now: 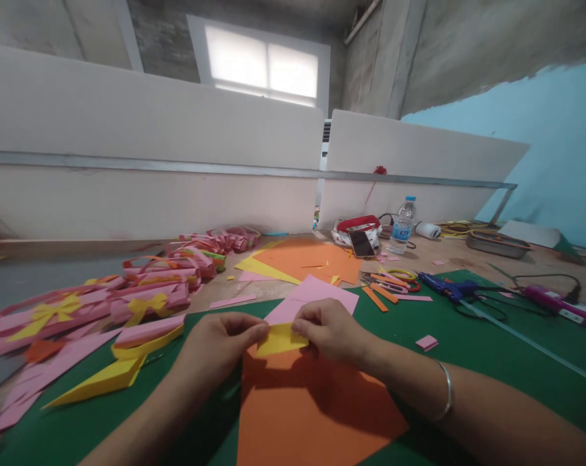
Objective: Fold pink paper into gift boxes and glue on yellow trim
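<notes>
A small yellow paper piece (278,340) is held between my two hands at the centre of the view. My left hand (225,343) pinches its left edge with thumb and finger. The right edge is pinched by my right hand (329,330), whose wrist wears a silver bangle. Beneath them lies a large orange sheet (317,421), with a pink sheet (322,294) behind it. Both sheets rest on the green mat (196,421).
Pink paper items with yellow bows (147,304) pile up at left. Orange-handled scissors (394,281), a blue glue gun (445,287) and a purple tool (559,304) lie at right. Behind stand a phone (361,244) and a water bottle (402,226).
</notes>
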Demonstrator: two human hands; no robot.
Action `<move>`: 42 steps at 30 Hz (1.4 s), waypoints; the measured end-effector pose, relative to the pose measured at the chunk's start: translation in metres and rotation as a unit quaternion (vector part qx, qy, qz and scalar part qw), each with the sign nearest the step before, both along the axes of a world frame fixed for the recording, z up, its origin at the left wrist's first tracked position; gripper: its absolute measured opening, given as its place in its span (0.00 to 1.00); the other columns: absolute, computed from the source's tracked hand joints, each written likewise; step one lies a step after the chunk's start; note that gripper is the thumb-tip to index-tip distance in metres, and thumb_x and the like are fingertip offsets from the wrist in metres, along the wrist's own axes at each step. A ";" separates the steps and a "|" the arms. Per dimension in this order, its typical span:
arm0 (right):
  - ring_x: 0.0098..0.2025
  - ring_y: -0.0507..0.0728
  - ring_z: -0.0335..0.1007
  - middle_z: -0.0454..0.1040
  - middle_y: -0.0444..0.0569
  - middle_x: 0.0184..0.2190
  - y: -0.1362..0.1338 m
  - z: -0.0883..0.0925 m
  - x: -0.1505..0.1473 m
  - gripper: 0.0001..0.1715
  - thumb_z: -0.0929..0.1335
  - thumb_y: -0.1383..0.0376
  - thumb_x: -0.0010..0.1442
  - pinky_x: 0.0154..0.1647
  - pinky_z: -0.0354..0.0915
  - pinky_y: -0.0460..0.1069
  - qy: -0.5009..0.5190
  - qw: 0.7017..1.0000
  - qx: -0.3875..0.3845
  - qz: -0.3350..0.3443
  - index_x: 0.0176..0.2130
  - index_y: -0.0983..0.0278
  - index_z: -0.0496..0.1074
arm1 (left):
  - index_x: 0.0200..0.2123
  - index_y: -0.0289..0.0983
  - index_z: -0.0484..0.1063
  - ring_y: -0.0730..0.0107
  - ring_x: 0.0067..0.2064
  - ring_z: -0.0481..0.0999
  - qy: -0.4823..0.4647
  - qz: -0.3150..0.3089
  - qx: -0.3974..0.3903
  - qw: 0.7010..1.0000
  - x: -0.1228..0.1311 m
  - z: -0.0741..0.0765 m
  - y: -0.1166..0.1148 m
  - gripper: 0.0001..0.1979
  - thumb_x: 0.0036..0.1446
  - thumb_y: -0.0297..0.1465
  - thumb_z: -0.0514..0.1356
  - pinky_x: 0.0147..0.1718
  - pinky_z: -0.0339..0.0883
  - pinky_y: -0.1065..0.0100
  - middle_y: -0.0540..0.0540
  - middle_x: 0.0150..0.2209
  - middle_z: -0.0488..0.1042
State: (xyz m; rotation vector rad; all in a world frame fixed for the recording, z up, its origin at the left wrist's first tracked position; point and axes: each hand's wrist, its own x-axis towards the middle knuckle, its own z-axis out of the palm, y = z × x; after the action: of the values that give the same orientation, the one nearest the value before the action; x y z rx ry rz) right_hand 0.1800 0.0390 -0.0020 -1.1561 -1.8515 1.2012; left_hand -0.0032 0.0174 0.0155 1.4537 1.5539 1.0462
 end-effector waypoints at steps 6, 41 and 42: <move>0.13 0.46 0.59 0.64 0.40 0.12 0.002 -0.002 0.000 0.11 0.63 0.69 0.50 0.13 0.54 0.40 0.027 0.998 -0.049 -0.007 0.19 0.66 0.65 | 0.31 0.40 0.75 0.61 0.41 0.72 0.082 0.099 0.115 0.985 -0.013 0.007 0.003 0.10 0.47 0.39 0.61 0.36 0.62 0.69 0.48 0.35 0.77; 0.16 0.45 0.57 0.61 0.39 0.14 0.004 -0.003 0.003 0.15 0.68 0.61 0.52 0.17 0.53 0.41 0.175 0.980 -0.080 0.047 0.20 0.66 0.64 | 0.16 0.39 0.56 0.75 0.20 0.58 -0.062 0.010 0.010 0.998 -0.017 0.007 0.006 0.18 0.50 0.42 0.54 0.19 0.52 0.72 0.56 0.17 0.56; 0.16 0.45 0.58 0.62 0.39 0.14 0.004 -0.003 0.002 0.15 0.68 0.60 0.52 0.17 0.53 0.41 0.173 0.981 -0.075 0.040 0.20 0.66 0.65 | 0.19 0.39 0.62 0.73 0.25 0.64 -0.079 -0.001 0.000 0.997 -0.013 0.006 0.005 0.16 0.49 0.43 0.56 0.22 0.58 0.73 0.53 0.20 0.63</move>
State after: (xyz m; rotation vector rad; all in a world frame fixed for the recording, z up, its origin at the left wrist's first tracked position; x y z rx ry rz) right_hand 0.1824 0.0431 -0.0046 -0.8868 -1.5779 1.5028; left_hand -0.0161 0.0221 0.0215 1.3376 1.4404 1.1312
